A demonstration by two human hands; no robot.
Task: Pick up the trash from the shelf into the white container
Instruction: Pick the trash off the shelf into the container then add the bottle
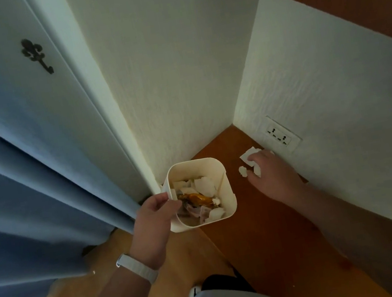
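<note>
A person's two bare arms reach forward and down over a wooden floor. The left wrist wears a white band (137, 268). The left hand (153, 214) grips the near left rim of a white container (223, 177), thumb and fingers closed around its wall, holding it beside the corner of a white wall. Inside the container lie white crumpled paper scraps and an orange wrapper (197, 198). To its right runs a reddish-brown wooden shelf (261, 228). The right hand (269, 169) rests on the shelf with fingers curled down and pressed together over torn white paper trash (249, 157); a small white scrap (242, 171) lies loose just beside it. Just beyond the hand, a wall socket (279, 135) sits low in the wall. Blue curtains (15, 201) hang far left.
</note>
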